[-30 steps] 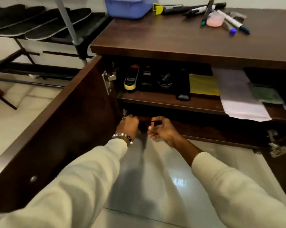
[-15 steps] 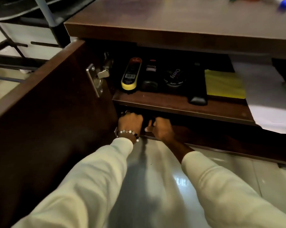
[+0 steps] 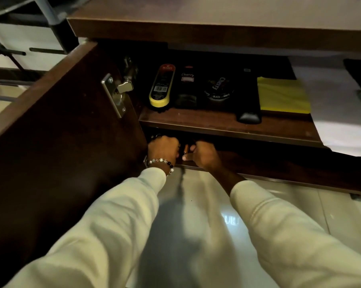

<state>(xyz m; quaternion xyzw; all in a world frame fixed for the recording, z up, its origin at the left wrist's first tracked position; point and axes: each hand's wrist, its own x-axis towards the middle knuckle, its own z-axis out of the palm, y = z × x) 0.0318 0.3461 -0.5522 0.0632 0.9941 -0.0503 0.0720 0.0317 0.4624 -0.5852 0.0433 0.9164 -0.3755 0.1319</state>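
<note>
Both my hands reach into the dark lower compartment of a brown cabinet, under its shelf. My left hand, with a bead bracelet at the wrist, is curled into a fist at the compartment's left end. My right hand is curled right beside it, thumb showing. Between them sits a dark object that both hands seem to grip. The shadow hides its shape and my fingertips.
The open cabinet door with a metal hinge stands at my left. On the shelf lie a shoe brush, polish bottle, round polish tin, yellow cloth and white paper. Glossy floor tiles lie below.
My view has moved closer and lower toward the cabinet. Both hands have pushed further into the lower compartment and closed together; the right hand's fingers, earlier visible, are now tucked in the dark.
</note>
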